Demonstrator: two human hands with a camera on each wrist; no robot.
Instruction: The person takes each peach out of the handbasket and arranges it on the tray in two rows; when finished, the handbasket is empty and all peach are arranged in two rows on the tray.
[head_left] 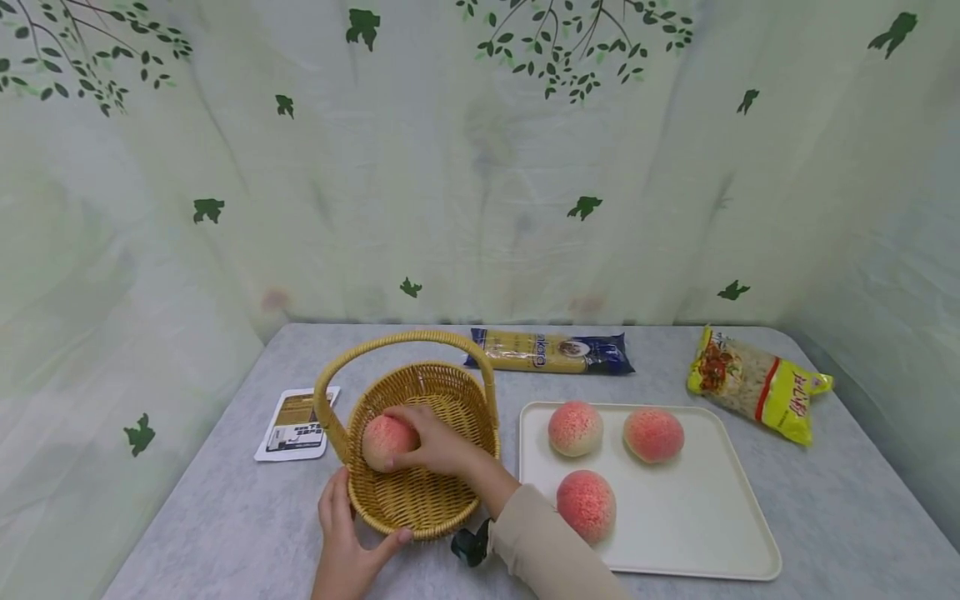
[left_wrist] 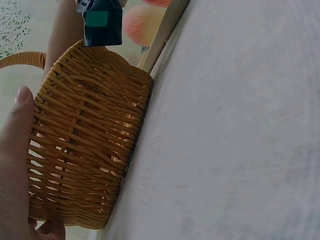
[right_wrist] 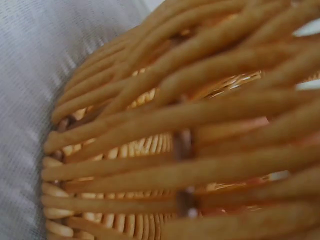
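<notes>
A wicker basket (head_left: 465, 408) with a tall arched handle stands on the table's left half. Inside it, at the left, my right hand (head_left: 435, 446) grips a pink-and-cream peach (head_left: 384, 442) between thumb and fingers. My left hand (head_left: 347, 533) holds the basket from outside at its front left, the thumb by the front rim. From the left wrist view, that hand (left_wrist: 15, 165) lies along the woven wall (left_wrist: 90, 140). Basket weave (right_wrist: 175, 150) fills most of the right wrist view, which does not show the right hand. Three more peaches (head_left: 575, 429) lie on a white tray (head_left: 690, 517).
A pasta packet (head_left: 551, 352) lies behind the basket and tray. At the back right is a yellow snack bag (head_left: 757, 383). A flat white-edged packet (head_left: 296, 425) lies left of the basket. A dark wrist device (head_left: 471, 546) sits by the right sleeve (head_left: 547, 542).
</notes>
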